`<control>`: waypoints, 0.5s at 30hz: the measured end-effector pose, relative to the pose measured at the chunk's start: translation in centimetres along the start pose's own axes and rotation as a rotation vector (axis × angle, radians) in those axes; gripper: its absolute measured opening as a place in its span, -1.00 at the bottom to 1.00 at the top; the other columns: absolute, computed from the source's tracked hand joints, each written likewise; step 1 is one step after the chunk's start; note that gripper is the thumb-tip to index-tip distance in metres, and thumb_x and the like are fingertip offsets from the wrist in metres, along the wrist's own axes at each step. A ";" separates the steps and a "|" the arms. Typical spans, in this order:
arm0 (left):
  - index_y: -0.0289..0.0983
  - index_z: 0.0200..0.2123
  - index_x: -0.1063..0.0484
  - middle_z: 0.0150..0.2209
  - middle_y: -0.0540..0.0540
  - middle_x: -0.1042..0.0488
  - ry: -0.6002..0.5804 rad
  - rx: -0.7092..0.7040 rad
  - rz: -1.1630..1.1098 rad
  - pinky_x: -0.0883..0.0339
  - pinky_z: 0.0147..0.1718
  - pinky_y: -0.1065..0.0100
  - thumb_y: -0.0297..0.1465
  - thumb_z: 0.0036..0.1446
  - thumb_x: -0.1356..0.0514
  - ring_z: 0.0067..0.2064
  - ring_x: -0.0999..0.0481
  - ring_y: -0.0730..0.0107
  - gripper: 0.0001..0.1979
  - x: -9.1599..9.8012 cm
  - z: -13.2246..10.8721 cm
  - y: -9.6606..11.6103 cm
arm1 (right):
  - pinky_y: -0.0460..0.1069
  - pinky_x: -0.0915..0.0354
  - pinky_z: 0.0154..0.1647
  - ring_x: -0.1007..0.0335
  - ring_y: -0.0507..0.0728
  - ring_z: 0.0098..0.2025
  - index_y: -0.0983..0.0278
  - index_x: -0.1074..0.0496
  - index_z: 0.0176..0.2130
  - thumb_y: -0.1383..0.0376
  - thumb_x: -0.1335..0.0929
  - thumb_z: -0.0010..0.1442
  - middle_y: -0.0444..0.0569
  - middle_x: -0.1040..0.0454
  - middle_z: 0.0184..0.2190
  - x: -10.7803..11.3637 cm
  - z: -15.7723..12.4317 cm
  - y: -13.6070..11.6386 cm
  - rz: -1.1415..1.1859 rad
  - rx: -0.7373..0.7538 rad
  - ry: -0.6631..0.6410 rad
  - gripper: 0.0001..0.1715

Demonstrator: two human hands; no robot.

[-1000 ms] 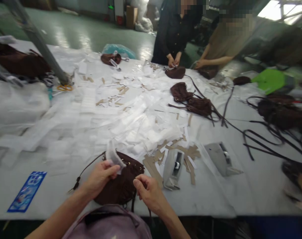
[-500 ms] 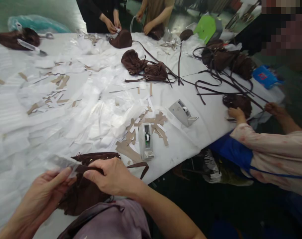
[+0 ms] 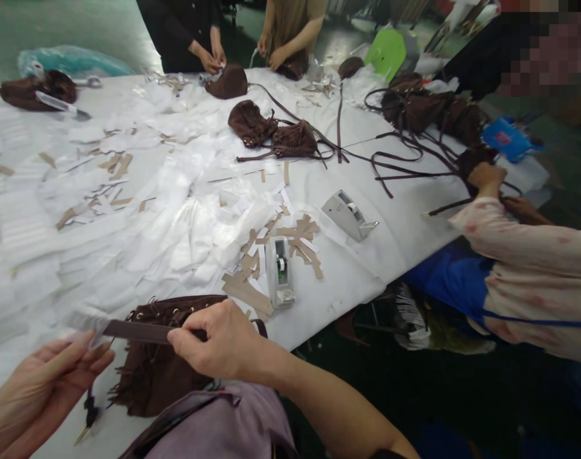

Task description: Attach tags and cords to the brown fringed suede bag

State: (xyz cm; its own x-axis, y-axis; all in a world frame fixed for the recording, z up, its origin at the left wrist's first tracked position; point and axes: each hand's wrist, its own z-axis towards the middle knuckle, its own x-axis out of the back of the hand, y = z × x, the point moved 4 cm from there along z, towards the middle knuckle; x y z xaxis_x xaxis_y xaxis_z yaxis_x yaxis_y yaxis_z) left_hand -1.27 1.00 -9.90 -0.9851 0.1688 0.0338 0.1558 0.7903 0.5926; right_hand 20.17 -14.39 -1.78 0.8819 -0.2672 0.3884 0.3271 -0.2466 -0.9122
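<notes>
My left hand (image 3: 55, 376) pinches a clear plastic wrapping (image 3: 87, 322) that sits around the left end of a dark brown strap (image 3: 134, 331). My right hand (image 3: 216, 338) is closed on the same strap farther right, so the piece between the hands runs nearly straight. Below it, a brown fringed bag (image 3: 159, 376) with metal eyelets lies at the table's near edge, partly covered by my right hand and the strap. A dark cord with a metal-coloured tip (image 3: 90, 408) hangs beside my left hand.
Two tape dispensers (image 3: 280, 274) (image 3: 350, 215) stand among cardboard strips (image 3: 247, 293). White wrapping sheets (image 3: 127, 255) cover the table's left. More brown bags (image 3: 294, 137) and straps lie beyond. A co-worker's hand (image 3: 486, 178) handles a bag at right; two others stand opposite.
My left hand has moved left with the plastic wrapping, and more strap shows between my hands. The co-worker at right has moved a bag farther back and right.
</notes>
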 end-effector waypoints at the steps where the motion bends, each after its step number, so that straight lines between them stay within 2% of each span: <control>1: -0.29 -0.52 -0.48 -0.48 0.05 -0.56 -0.100 -0.066 0.022 -0.54 -0.37 0.37 -0.66 0.06 -0.12 -0.42 -0.52 0.43 -0.76 -0.5 -0.6 0.2 | -0.11 0.18 -0.61 0.04 -0.10 -0.64 0.30 -0.16 -0.72 0.29 -0.34 0.09 -0.29 0.04 -0.75 0.2 -0.3 -0.4 0.006 0.011 0.006 -0.56; 3: -0.31 -0.58 -0.45 -0.57 0.02 -0.48 -0.274 -0.152 0.044 -0.51 -0.44 0.39 -0.58 -0.05 -0.26 -0.48 -0.45 0.44 -0.87 -1.7 -2.4 0.5 | -0.11 0.18 -0.62 0.04 -0.10 -0.64 0.29 -0.15 -0.72 0.31 -0.33 0.09 -0.28 0.04 -0.74 0.6 -0.8 -1.5 0.024 0.032 -0.003 -0.56; 4: -0.31 -0.64 -0.41 -0.63 0.04 -0.41 -0.316 -0.153 0.024 -0.47 -0.51 0.43 -0.51 -0.12 -0.34 -0.53 -0.40 0.46 -0.83 -2.3 -3.5 0.5 | -0.10 0.18 -0.62 0.04 -0.10 -0.65 0.29 -0.15 -0.71 0.31 -0.32 0.11 -0.28 0.03 -0.74 0.9 -1.1 -2.1 0.029 0.033 -0.010 -0.56; 6: -0.30 -0.66 -0.40 -0.66 0.05 -0.35 -0.346 -0.157 -0.031 -0.37 -0.59 0.48 -0.40 -0.24 -0.44 -0.58 -0.32 0.51 -0.75 -3.4 -5.6 0.9 | -0.10 0.19 -0.64 0.06 -0.09 -0.66 0.28 -0.12 -0.71 0.29 -0.28 0.16 -0.27 0.03 -0.74 1.6 -1.6 -3.0 0.022 0.015 -0.028 -0.53; 8: -0.28 -0.58 -0.47 -0.61 0.04 -0.40 -0.364 -0.185 -0.082 -0.33 -0.56 0.47 -0.38 -0.29 -0.47 -0.56 -0.32 0.51 -0.77 -4.5 -7.6 1.4 | -0.09 0.18 -0.64 0.06 -0.08 -0.65 0.27 -0.08 -0.70 0.23 -0.24 0.21 -0.25 0.02 -0.73 2.0 -1.8 -3.7 -0.008 0.001 -0.047 -0.50; 9: -0.28 -0.59 -0.48 -0.62 0.02 -0.40 -0.425 -0.178 -0.076 -0.31 -0.55 0.45 -0.35 -0.27 -0.47 -0.56 -0.31 0.51 -0.77 -5.3 -8.5 1.4 | -0.09 0.17 -0.64 0.06 -0.08 -0.66 0.27 -0.08 -0.69 0.20 -0.23 0.22 -0.25 0.01 -0.73 2.1 -1.7 -4.0 -0.031 0.012 -0.054 -0.49; 12: -0.31 -0.58 -0.52 -0.63 -0.02 -0.39 -0.642 -0.207 -0.061 -0.19 -0.56 0.43 -0.24 -0.26 -0.46 -0.57 -0.27 0.49 -0.72 -7.7 -10.6 0.9 | -0.07 0.15 -0.63 -0.01 -0.06 -0.67 0.26 -0.11 -0.70 0.13 -0.22 0.23 -0.22 -0.05 -0.75 1.2 -0.9 -4.5 -0.090 0.089 -0.060 -0.46; 15: -0.33 -0.60 -0.51 -0.66 -0.01 -0.33 -0.708 -0.275 -0.080 -0.07 -0.57 0.43 -0.14 -0.27 -0.44 -0.59 -0.19 0.53 -0.64 -9.0 -11.1 -0.1 | -0.06 0.12 -0.63 -0.13 -0.03 -0.67 0.25 -0.16 -0.68 0.08 -0.16 0.28 -0.18 -0.16 -0.76 -0.9 0.0 -4.4 -0.172 0.166 0.006 -0.43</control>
State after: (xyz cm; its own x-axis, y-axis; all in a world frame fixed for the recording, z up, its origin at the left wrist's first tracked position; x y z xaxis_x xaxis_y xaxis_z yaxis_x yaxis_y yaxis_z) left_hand 6.72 -7.18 -1.31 -0.6960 0.5277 -0.4870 -0.0294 0.6567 0.7536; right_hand 17.94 -13.09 1.91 0.8062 -0.2404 0.5406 0.5244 -0.1326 -0.8411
